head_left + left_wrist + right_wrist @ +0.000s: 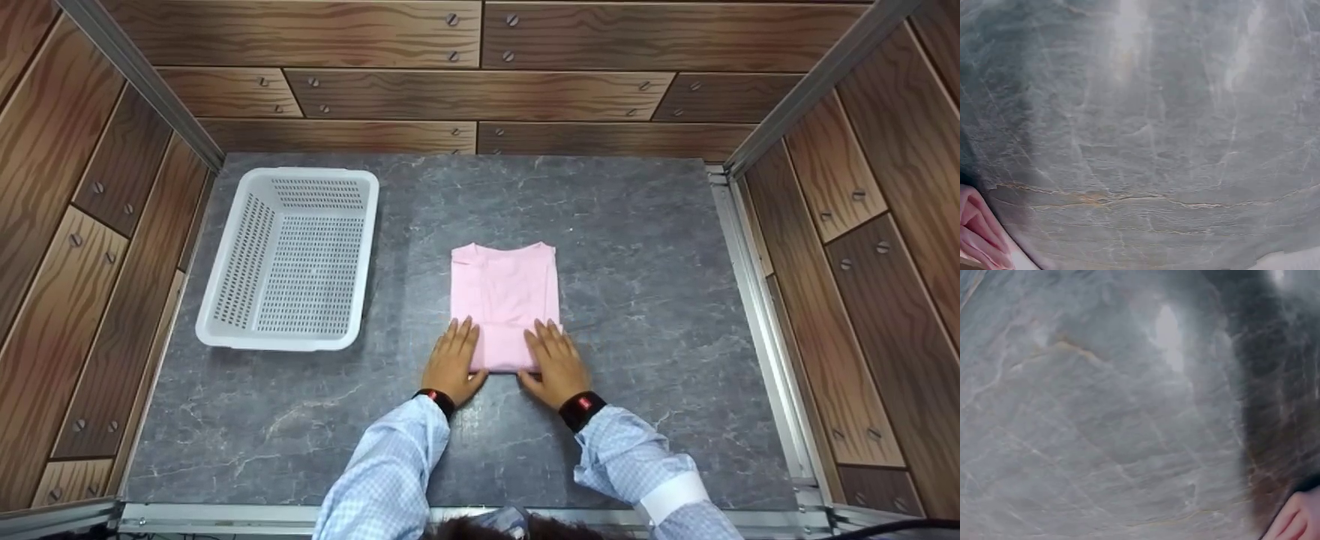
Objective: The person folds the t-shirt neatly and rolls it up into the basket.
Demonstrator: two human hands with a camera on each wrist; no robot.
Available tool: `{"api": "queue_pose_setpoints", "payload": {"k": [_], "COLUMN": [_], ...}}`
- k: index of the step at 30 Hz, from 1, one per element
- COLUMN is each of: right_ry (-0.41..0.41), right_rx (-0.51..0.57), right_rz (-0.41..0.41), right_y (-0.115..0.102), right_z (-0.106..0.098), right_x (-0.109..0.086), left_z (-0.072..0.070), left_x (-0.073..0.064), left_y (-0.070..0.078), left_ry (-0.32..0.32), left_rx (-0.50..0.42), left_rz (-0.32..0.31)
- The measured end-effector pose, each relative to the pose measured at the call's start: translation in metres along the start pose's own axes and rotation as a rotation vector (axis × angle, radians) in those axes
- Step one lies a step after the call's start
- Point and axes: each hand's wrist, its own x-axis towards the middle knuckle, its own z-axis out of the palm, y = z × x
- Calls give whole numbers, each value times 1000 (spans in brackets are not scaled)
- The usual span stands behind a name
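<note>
A folded pink T-shirt (506, 292) lies flat on the grey table, neckline at the far side and a folded band across its near end. My left hand (454, 361) rests on the near left corner with its fingers straight. The near right corner is under my right hand (556, 364), fingers also straight and pointing away from me. Both thumbs lie along the near edge. In the left wrist view a fold of the pink cloth (981, 236) shows at the lower left. The right wrist view has a pink fold at its lower right corner, too cropped to identify.
A white perforated plastic basket (360, 262) stands on the left of the table, with nothing in it. Grey marble-patterned tabletop (637, 300) surrounds the shirt. Wood-patterned walls (480, 94) and metal rails (757, 322) border the table.
</note>
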Motion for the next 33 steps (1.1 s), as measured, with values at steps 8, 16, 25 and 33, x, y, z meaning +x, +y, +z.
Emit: {"api": "queue_pose_setpoints", "payload": {"k": [8,16,25,33], "right_ry": [-68,-85,-99,-79], "right_rx": [-63,-92,-123,-119], "right_rz": [-41,-38,-25,-17], "right_y": [3,2,4,13], "right_z": [1,3,3,-8], "right_x": [-1,4,6,9], "left_z": [6,3,-4,-11], "left_x": [-3,1,5,8], "left_y": [-7,-6,-4,-13], "left_ry": [-21,-52,-91,-21], "left_rx": [70,76,81,-8], "left_rz": [12,3,-15,8]}}
